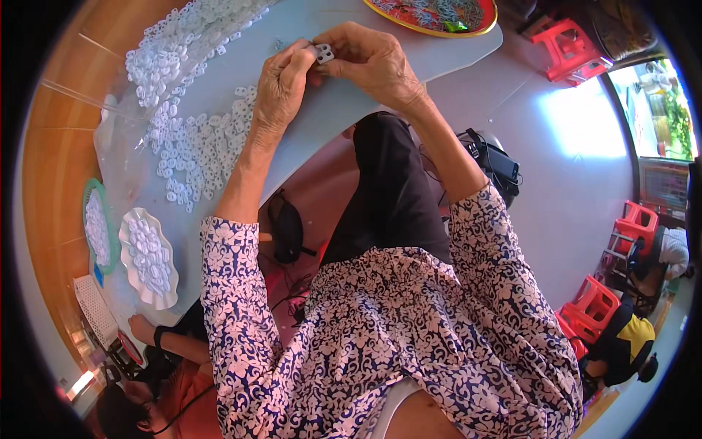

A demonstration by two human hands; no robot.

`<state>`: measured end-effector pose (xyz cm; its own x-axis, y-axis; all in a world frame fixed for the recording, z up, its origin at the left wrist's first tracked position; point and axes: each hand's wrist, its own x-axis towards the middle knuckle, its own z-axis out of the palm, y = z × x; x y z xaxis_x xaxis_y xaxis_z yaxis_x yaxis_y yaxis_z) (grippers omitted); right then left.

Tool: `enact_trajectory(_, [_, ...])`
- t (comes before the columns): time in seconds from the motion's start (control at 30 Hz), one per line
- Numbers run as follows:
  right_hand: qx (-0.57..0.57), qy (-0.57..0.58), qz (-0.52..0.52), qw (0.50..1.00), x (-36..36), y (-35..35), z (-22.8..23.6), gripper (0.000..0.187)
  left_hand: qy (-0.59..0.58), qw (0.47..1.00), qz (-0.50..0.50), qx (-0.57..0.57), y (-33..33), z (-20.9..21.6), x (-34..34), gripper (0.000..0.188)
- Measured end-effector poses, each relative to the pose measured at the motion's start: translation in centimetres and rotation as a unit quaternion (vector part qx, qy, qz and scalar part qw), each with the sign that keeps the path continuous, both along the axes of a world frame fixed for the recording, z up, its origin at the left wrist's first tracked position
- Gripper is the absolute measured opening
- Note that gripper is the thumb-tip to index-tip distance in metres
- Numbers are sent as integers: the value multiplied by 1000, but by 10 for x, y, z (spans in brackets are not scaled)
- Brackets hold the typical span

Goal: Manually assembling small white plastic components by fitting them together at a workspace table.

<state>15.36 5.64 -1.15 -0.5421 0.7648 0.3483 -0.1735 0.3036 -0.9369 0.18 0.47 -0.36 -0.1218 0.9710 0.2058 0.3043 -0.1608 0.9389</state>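
Note:
My left hand (281, 86) and my right hand (376, 64) meet above the far part of the table. Between their fingertips is a small white plastic piece (325, 53) with dark holes in it. The left thumb and fingers pinch it from one side, and the right thumb and forefinger close on it from the other. To the left of my hands, many similar white plastic pieces (212, 143) lie loose on the pale table (303, 139). A larger heap of them (164, 62) rises farther back, partly on clear plastic sheeting (121, 157).
A red tray (398, 20) with a yellow rim holds small metal parts at the far right. On the left stand a white wavy-edged dish (172, 294) and a green basket (93, 184), both with white pieces. A co-worker's arm (183, 346) rests nearby. Red stools (570, 47) stand rightward.

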Motion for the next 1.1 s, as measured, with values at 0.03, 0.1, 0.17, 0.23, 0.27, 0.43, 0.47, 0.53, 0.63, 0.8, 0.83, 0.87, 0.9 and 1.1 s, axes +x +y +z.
enact_trajectory(0.03, [12, -17, -9, 1000, 2, -1, 3, 22, 9, 1000, -2, -3, 0, 0, 0, 36])
enact_trajectory(0.1, [23, -34, -17, 999, 3, -1, 4, 20, 16, 1000, -10, 0, 1, -2, -1, 36])
enact_trajectory(0.17, [18, -37, -11, 999, 3, 3, -1, 19, 24, 1000, -18, 5, 1, -1, -2, 37])
enact_trajectory(0.23, [12, -36, -6, 999, 3, 1, 2, 19, 35, 999, -31, -6, 0, 0, -4, 38])
enact_trajectory(0.27, [5, -34, -2, 999, 3, 0, 3, 18, 35, 999, -31, -7, -1, 0, -3, 38])
enact_trajectory(0.43, [14, -42, -9, 999, 4, 0, 2, 18, 70, 996, -47, 41, 0, 0, -2, 35])
enact_trajectory(0.47, [8, -26, -3, 1000, 3, -1, 3, 18, 70, 996, -47, 41, 0, -2, -4, 35])
enact_trajectory(0.53, [6, -34, -8, 999, 4, 0, 2, 18, 116, 986, -70, 99, 1, -4, -4, 34])
enact_trajectory(0.63, [16, -48, -26, 998, 4, 0, -3, 18, 56, 996, -52, 54, -1, -4, -1, 34])
enact_trajectory(0.8, [42, -66, -44, 996, 4, 0, -5, 17, 41, 998, -41, 13, -5, 2, 2, 35])
enact_trajectory(0.83, [53, -69, -49, 995, 4, 0, -5, 16, 40, 998, -39, -1, -5, 3, 2, 36])
enact_trajectory(0.87, [64, -71, -53, 994, 4, 0, -5, 16, 39, 998, -39, -1, -4, 1, 2, 36])
enact_trajectory(0.9, [64, -71, -52, 994, 4, -1, -4, 16, 46, 998, -41, 16, -4, 0, 1, 36])
enact_trajectory(1.1, [42, -116, -25, 992, 11, -2, 2, 17, 73, 995, -46, 51, -7, 1, 6, 37])
